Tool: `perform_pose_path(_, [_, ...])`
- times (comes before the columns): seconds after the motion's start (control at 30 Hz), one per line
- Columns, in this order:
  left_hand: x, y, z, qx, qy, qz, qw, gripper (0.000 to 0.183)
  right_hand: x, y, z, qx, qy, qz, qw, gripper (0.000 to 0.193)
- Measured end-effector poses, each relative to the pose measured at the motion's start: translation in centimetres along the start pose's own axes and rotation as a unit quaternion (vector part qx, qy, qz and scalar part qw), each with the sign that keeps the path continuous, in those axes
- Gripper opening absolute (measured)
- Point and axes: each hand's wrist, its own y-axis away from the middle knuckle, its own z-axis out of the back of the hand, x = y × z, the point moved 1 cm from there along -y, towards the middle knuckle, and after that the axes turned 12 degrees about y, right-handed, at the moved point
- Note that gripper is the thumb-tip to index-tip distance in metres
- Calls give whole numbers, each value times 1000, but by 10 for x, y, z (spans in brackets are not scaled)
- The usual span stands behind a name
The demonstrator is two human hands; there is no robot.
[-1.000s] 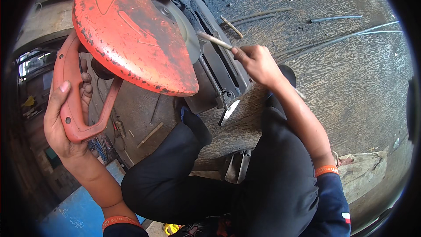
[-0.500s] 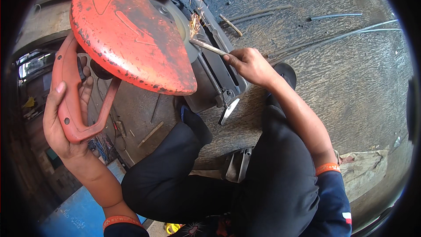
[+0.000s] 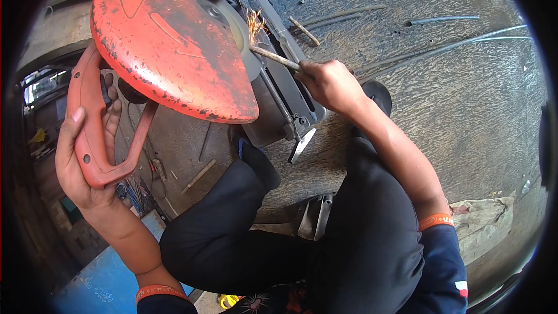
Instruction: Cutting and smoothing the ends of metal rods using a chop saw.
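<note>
Left hand (image 3: 87,157) grips the orange handle (image 3: 93,134) of the chop saw; right hand (image 3: 331,84) is closed on a thin metal rod (image 3: 276,58) pressed to the cutting disc (image 3: 238,35), sparks (image 3: 254,23) flying. Risks: the bare-handed rod could snatch or kick, fingers sit near the disc, sparks may burn. Versus 1 s ago: the rod now contacts the disc and sparks have grown.

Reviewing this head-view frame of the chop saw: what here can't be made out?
- Cutting disc: mostly hidden under the orange guard.
- Rod end at the sparks: glare hides the cut.
- Left hand palm: behind the saw handle.
- Right hand fingers: curled under, grip unseen.
</note>
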Motion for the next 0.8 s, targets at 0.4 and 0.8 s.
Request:
perform_pose_path(0.4, [-1,-1,9,-1,-19,20,1000,52,-4,-2,15,130,-138,-149,970,39])
perform_pose_path(0.8, [1,1,2,-9,6,5,1000,58,7,0,9,61,-102,-37,992,27])
